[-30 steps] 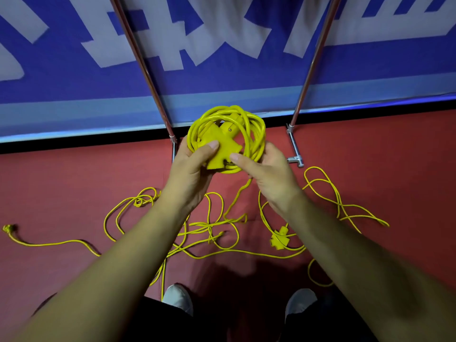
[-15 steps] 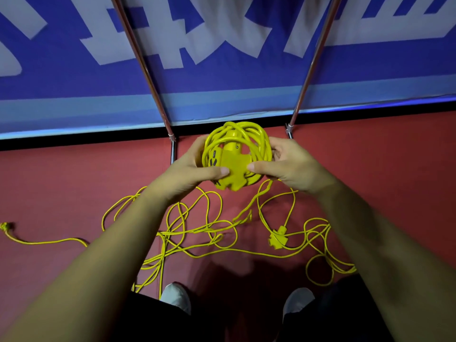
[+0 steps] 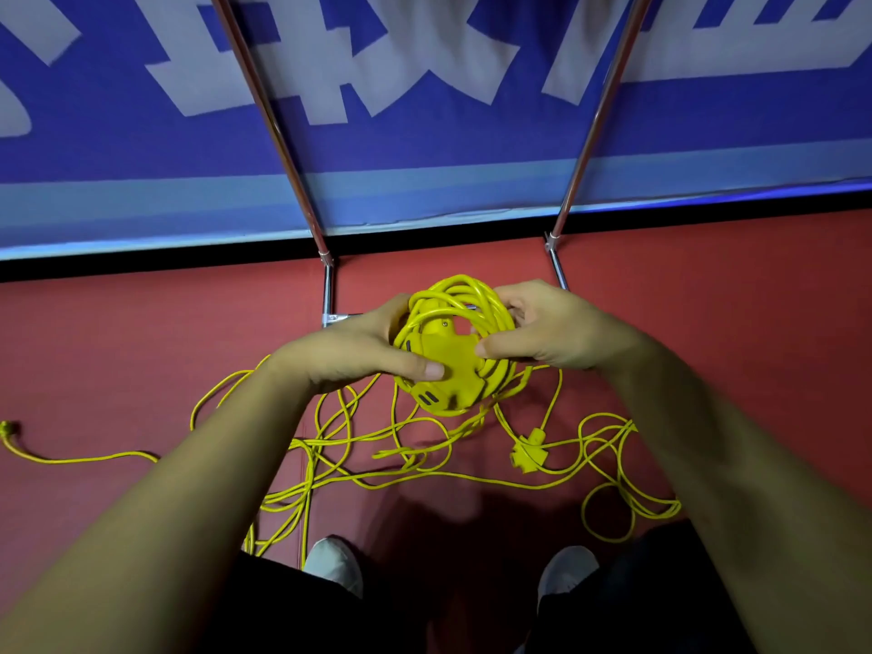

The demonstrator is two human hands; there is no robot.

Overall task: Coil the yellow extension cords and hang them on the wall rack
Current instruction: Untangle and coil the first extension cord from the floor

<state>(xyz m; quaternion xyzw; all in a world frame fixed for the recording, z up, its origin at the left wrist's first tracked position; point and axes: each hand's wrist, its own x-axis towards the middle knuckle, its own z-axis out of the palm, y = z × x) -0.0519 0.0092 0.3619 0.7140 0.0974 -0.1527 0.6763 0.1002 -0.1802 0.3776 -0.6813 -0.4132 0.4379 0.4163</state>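
A coiled yellow extension cord (image 3: 465, 299) with a three-way socket head (image 3: 446, 365) in its middle is held at chest height between both hands. My left hand (image 3: 349, 346) grips its left side, thumb pressed on the socket head. My right hand (image 3: 547, 328) grips the right side of the coil, thumb on the socket's edge. A strand trails from the coil down to the floor. Below, more loose yellow cord (image 3: 377, 460) lies tangled on the red floor, with a second socket head (image 3: 528, 453) and a plug end (image 3: 9, 429) at far left.
Two slanted metal rack poles (image 3: 278, 129) (image 3: 594, 115) rise in front of a blue and white banner wall (image 3: 424, 148), their feet (image 3: 328, 295) on the red floor. My two white shoes (image 3: 335, 564) stand just behind the tangled cord.
The coil has come lower and closer to me and tilted, so the socket's slots face me. The loose cord on the floor has been dragged in, especially on the right.
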